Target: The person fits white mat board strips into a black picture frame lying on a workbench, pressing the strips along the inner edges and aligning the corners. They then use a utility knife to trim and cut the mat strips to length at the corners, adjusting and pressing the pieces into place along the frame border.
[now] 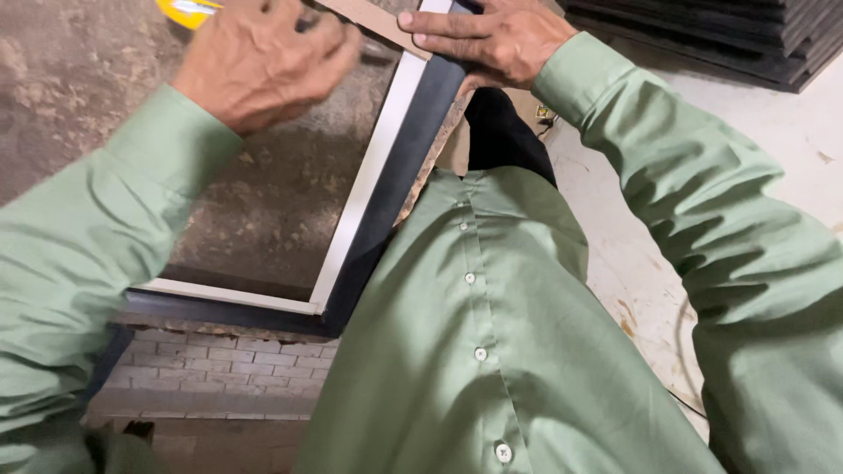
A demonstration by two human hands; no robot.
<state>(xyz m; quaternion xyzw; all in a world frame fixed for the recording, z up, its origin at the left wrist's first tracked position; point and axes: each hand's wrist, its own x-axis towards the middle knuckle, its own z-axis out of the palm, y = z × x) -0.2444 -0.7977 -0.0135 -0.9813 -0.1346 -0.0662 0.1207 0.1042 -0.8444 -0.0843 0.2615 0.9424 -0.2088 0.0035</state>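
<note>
A black-and-white frame (386, 167) lies on a rough, stained brown work surface (79, 79), with pale floor (773, 132) and stacked dark boards (738, 35) to the right. The right hand (492, 39) presses flat on the frame's top corner; the left hand (259, 57) curls closed beside a tan strip (373, 19), its hold hidden.

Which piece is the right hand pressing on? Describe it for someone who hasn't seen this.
Start at the worn brown table. A frame lies on it, black outside with a white inner edge. The right hand presses its top corner, where a tan strip crosses; the dark stack beyond lacks any white edge.
</note>
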